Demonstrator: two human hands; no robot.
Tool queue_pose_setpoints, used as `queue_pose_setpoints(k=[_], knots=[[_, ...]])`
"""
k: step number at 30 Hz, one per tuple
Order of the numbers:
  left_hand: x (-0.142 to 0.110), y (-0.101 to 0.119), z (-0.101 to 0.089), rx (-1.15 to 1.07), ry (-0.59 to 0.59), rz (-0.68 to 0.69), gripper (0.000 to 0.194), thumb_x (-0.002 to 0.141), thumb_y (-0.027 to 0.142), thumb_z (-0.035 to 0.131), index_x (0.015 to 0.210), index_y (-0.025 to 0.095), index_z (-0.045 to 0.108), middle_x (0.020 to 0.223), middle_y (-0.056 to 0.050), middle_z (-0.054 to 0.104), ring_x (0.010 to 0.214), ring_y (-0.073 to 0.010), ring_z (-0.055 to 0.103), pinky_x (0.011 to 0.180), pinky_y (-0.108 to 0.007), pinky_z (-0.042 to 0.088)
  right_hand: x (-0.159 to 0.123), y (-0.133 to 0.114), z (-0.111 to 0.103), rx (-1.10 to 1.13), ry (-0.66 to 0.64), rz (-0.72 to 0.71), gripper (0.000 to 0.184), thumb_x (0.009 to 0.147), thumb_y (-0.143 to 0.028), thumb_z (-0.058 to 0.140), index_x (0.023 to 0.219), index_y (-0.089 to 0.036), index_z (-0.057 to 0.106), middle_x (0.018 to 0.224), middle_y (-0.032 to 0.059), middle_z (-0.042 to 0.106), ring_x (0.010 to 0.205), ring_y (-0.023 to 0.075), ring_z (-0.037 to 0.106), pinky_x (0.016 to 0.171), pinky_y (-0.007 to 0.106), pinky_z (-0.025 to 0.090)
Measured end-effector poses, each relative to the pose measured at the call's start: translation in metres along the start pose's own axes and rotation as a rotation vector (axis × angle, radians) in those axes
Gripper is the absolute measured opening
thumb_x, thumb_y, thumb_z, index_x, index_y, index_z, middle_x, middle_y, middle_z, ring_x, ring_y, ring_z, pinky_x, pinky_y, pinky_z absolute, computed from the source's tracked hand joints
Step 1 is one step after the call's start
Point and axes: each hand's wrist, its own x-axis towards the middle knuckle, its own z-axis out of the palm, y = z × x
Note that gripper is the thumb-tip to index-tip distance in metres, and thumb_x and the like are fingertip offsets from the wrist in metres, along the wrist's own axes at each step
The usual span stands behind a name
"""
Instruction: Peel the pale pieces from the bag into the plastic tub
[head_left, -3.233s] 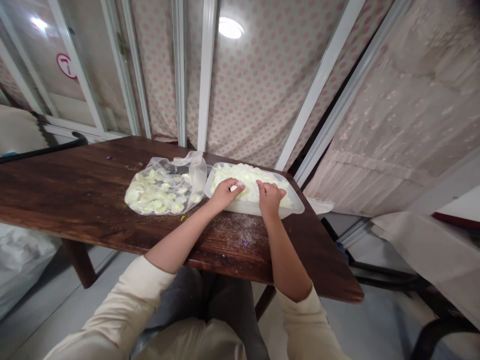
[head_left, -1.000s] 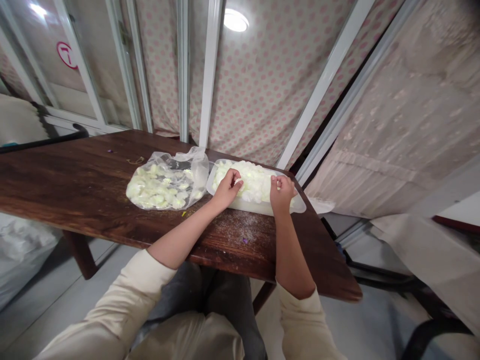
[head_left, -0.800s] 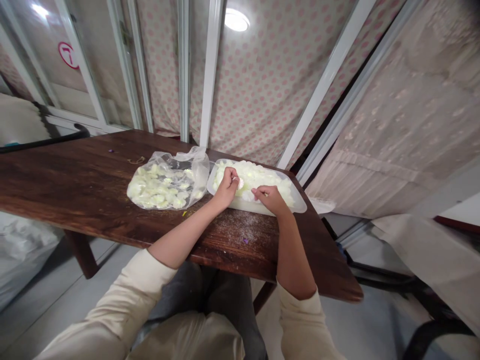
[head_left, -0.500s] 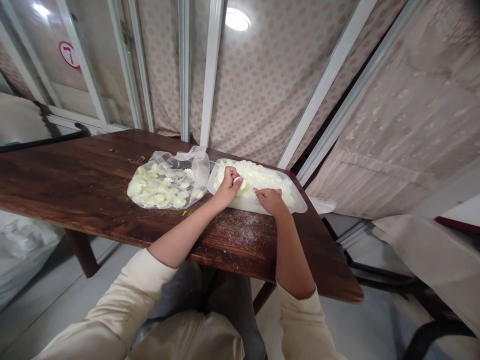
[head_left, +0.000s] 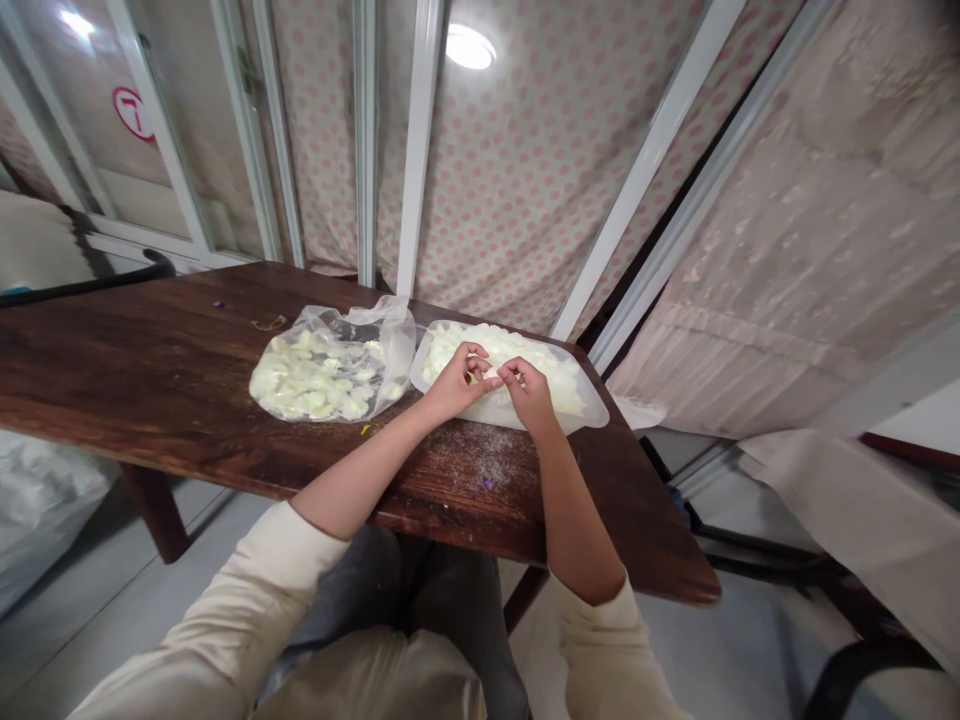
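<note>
My left hand (head_left: 454, 385) and my right hand (head_left: 527, 392) meet above the near edge of a white plastic tray (head_left: 589, 415). Between their fingertips is a small white piece (head_left: 489, 374), partly hidden by my fingers. The tray holds a heap of pale yellow-green pieces (head_left: 529, 345), possibly cut onion. Just left of the tray lies a clear plastic bag (head_left: 394, 340) with similar pieces inside, close to my left hand but not touching it.
Everything rests on a dark wooden table (head_left: 150, 370) with pale specks and small scraps on it. A white sheet (head_left: 637, 412) sticks out past the tray's right corner. A white sack (head_left: 45, 510) stands on the floor at left, and pink-dotted fabric hangs behind the table.
My right hand has moved left across the tray to join my left hand. Both now pinch the small white piece, which my left hand held alone before.
</note>
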Motion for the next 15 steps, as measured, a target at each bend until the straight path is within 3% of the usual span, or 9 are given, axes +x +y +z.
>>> queue_pose_setpoints(k=[8,15], knots=[[0.0,-0.001,0.002,-0.006,0.009,-0.02,0.031,0.072,0.026,0.058,0.084,0.02,0.029,0.066,0.006,0.039,0.057,-0.0055,0.034,0.057,-0.021,0.03,-0.004,-0.008,0.001,-0.774,0.108,-0.154,0.036,0.09,-0.037,0.033,0.066,-0.018,0.051,0.066,0.0027,0.055,0.07,0.0157,0.043,0.065,0.031,0.021],[0.001,-0.003,0.002,0.023,0.048,-0.026,0.029,0.073,0.028,0.058,0.082,0.019,0.032,0.062,0.007,0.034,0.054,-0.0055,0.032,0.057,-0.021,0.029,-0.004,-0.009,0.006,-0.811,0.176,-0.11,0.038,0.09,-0.039,0.03,0.067,-0.019,0.052,0.067,0.0051,0.055,0.07,0.0176,0.041,0.064,0.032,0.019]])
